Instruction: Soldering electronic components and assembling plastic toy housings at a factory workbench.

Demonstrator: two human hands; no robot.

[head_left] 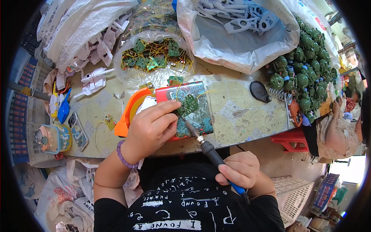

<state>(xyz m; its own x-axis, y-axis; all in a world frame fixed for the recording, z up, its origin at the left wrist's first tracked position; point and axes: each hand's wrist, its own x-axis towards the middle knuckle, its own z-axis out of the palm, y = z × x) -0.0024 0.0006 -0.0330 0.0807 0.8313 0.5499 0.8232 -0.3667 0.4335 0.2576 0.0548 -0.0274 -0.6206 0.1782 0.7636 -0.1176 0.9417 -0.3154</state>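
Observation:
My right hand (241, 170) grips a soldering iron (211, 152) with a dark handle and blue end. The iron's tip reaches the lower left edge of a small green circuit board (188, 105). With thumb and forefinger, my left hand (152, 123) pinches that board at its left corner; its other fingers are curled. Under the board lies a flat red and teal patterned box (205, 116), and thin yellow wires stick out beside it. An orange ring-shaped thing (125, 120) is partly hidden behind my left hand.
A clear bag of wired circuit boards (148, 58) lies behind the box. White sacks (235, 52) hold white plastic parts. Dark green rounded parts (305, 65) are heaped at right, near a black oval piece (259, 91). A phone (78, 131) and a cup (58, 138) stand left.

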